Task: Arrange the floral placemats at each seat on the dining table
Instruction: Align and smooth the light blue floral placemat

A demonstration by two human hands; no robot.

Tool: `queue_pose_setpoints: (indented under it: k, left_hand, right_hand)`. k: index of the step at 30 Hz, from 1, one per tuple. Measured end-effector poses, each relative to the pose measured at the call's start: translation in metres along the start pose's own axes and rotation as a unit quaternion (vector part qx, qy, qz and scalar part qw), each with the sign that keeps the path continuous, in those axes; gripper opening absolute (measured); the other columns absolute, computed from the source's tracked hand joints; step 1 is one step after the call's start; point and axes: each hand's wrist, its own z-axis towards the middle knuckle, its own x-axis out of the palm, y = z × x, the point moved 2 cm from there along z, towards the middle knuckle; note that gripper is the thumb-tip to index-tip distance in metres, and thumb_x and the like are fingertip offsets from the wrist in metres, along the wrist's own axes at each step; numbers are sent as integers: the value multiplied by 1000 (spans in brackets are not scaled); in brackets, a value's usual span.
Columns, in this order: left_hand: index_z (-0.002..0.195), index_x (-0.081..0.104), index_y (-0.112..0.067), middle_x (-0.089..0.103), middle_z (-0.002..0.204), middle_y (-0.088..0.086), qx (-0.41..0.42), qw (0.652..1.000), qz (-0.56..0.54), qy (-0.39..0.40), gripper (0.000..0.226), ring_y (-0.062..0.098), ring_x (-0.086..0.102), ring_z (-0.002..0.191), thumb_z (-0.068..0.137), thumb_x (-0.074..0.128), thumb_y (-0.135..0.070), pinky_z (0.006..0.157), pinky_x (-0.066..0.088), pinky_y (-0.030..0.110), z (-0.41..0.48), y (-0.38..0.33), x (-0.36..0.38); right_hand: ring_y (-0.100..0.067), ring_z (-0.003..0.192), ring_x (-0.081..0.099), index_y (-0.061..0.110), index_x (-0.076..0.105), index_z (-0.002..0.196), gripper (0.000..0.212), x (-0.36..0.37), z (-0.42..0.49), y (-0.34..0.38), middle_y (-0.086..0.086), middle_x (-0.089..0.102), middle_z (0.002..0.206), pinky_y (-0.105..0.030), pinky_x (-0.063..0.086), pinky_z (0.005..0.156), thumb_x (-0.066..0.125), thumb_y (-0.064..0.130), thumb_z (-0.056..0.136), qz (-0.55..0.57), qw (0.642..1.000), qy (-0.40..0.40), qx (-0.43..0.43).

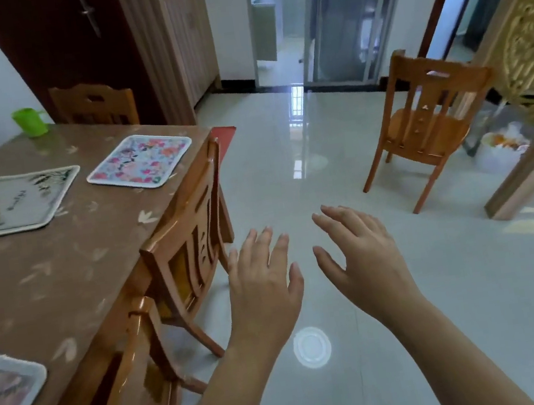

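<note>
Three placemats lie on the brown dining table [46,265] at my left. A bright pink-flowered placemat [140,160] sits near the far right edge. A pale green-leaf placemat [16,201] lies to its left. A third placemat [2,393] shows partly at the near left. My left hand [262,281] and my right hand [364,257] hover over the floor to the right of the table, palms down, fingers spread, holding nothing.
Two wooden chairs [192,236] [140,389] are pushed in along the table's right side, another chair [95,104] stands at the far end. A loose chair [425,127] stands on the tiled floor at right. A green cup [30,122] sits at the table's far corner.
</note>
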Motion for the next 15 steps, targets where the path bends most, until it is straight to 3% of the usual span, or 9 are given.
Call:
queue_pose_setpoints:
  k: [4, 8, 15]
  left_hand:
    - [117, 60, -9, 59, 124, 15, -38, 999, 15, 10, 38, 35, 51, 118, 83, 56, -26, 96, 32, 57, 38, 27, 23]
    - [119, 58, -10, 57, 127, 15, -87, 995, 34, 18, 40, 34, 46, 122, 82, 64, -23, 100, 26, 57, 88, 53, 51]
    - [126, 51, -13, 48, 137, 11, -129, 988, 83, 8, 40, 29, 35, 132, 90, 49, -31, 105, 13, 45, 205, 81, 102]
  right_hand:
    - [-28, 118, 52, 13, 54, 121, 41, 31, 52, -15, -8, 59, 126, -46, 39, 98, 63, 25, 83, 22, 999, 19, -28]
    - [-30, 113, 55, 10, 58, 117, 39, 60, 115, -36, -11, 62, 121, -45, 42, 94, 66, 20, 80, 50, 997, 17, -63]
    - [-33, 112, 55, 8, 58, 116, 38, 102, 245, -86, -13, 62, 120, -51, 44, 93, 66, 18, 80, 93, 990, 27, -107]
